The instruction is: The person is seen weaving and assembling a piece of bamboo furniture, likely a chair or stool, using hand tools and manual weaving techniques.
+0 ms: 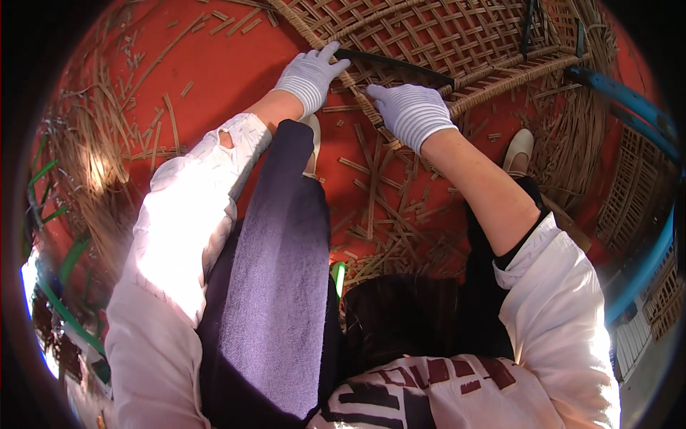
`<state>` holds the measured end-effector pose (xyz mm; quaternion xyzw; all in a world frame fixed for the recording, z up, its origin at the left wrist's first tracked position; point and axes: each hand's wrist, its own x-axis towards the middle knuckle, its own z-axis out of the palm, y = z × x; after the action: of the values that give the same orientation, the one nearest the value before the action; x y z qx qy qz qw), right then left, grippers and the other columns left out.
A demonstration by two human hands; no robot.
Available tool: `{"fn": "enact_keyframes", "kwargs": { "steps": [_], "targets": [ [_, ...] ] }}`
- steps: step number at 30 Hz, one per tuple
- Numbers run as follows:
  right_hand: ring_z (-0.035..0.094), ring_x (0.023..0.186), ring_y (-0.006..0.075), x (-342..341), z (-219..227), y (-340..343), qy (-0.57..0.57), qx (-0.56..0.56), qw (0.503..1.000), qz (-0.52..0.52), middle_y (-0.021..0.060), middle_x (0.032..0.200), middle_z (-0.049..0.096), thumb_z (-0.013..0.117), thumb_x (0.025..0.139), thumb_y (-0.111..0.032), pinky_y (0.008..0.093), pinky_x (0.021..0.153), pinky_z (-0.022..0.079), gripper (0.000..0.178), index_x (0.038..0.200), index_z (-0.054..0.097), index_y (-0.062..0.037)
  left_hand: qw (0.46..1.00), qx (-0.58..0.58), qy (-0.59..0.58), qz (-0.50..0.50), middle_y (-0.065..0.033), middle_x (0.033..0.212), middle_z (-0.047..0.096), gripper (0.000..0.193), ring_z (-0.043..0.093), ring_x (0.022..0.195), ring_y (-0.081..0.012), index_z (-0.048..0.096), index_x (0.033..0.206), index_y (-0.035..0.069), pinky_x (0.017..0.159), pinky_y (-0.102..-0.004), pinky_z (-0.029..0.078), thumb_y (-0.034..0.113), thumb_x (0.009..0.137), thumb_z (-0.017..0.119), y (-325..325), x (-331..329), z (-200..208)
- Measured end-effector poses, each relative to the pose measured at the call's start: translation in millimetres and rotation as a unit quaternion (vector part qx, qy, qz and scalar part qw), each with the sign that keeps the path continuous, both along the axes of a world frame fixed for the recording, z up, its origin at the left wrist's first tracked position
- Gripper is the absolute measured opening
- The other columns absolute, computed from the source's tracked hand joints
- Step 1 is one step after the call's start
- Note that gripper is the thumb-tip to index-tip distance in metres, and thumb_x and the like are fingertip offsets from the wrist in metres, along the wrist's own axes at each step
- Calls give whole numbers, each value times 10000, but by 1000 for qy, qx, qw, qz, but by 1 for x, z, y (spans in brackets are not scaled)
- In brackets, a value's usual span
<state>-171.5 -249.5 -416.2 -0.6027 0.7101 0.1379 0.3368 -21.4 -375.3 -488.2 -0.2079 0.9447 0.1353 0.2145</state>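
Observation:
A large woven rattan panel with a wrapped rim slants across the top of the view. Both my hands wear pale grey knitted gloves with ribbed cuffs. My left hand grips the panel's left edge, its thumb and forefinger spread around the rim. Between those fingertips begins a dark flat bar, which runs rightward over the weave. Closed on the rim near the panel's lower corner is my right hand, thumb toward the left. Its other fingers are partly hidden beneath the hand.
Cut rattan pieces litter the red floor. Long strand bundles lie at left and right. Blue tubing and another woven piece stand at right. Dark purple cloth covers my left leg.

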Motion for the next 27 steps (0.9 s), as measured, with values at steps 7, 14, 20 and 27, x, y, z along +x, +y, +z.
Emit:
{"fn": "enact_keyframes", "kwargs": {
  "steps": [7,14,20,27],
  "targets": [
    [676,852,340,5,-6,2,15,-6,1000,14,164,913,692,412,959,-219,474,746,534,333,1259,557,-223,1000,4,-4,4,-130,1523,287,675,465,1258,-307,450,1411,184,1045,-395,399,44,782,653,-1,0,2],
    [678,850,333,2,2,-2,16,-4,1000,21,156,914,696,441,954,-218,472,738,534,344,1281,548,-236,1000,-13,-16,-4,-140,1527,269,715,474,1243,-317,410,1420,210,1038,-391,415,64,774,680,2,-2,5],
    [671,862,340,-4,9,3,13,-4,1000,5,154,930,697,416,973,-245,474,763,526,344,1295,538,-249,1000,-14,-7,-12,-140,1530,269,699,476,1242,-312,422,1421,201,1034,-388,409,69,782,673,1,1,1],
    [674,853,337,-1,3,0,17,-4,999,42,151,920,698,402,976,-254,478,754,530,348,1296,539,-257,1000,-11,-2,-7,-138,1528,273,676,476,1238,-305,433,1422,181,1035,-391,396,78,795,664,2,2,1]
  ]
}}
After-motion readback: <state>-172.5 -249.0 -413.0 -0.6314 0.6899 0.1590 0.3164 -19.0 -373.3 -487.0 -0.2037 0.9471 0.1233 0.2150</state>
